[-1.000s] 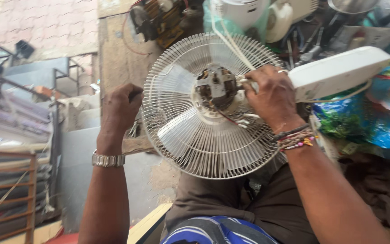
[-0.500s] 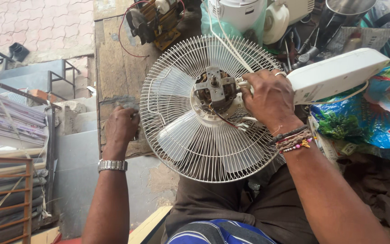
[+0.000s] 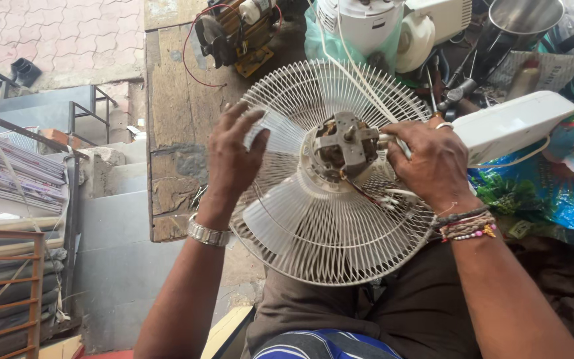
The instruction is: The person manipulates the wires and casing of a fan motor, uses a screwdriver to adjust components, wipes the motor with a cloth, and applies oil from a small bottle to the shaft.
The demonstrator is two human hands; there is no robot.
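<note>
A white wire fan guard point(image 3: 327, 226) with pale blades behind it rests over my lap. Its bare grey motor point(image 3: 343, 146) with copper windings sits at the centre, thin wires trailing from it. My left hand point(image 3: 234, 156), with a metal watch on the wrist, lies on the guard's left rim, fingers spread over the wires. My right hand point(image 3: 433, 163), with a ring and bead bracelets, grips the fan's neck just right of the motor. The white fan base point(image 3: 509, 126) sticks out to the right behind that hand.
A worn wooden bench point(image 3: 174, 106) lies behind the fan, carrying a second motor with red wires point(image 3: 234, 33). White appliances point(image 3: 373, 23), a steel pot point(image 3: 523, 16), tools and coloured plastic bags point(image 3: 553, 186) crowd the right. Metal racks point(image 3: 8, 199) and steps stand left.
My left hand has moved right and up, from the guard's outer left edge onto its face. The view has shifted so the fan sits lower and more central. My right hand keeps its hold.
</note>
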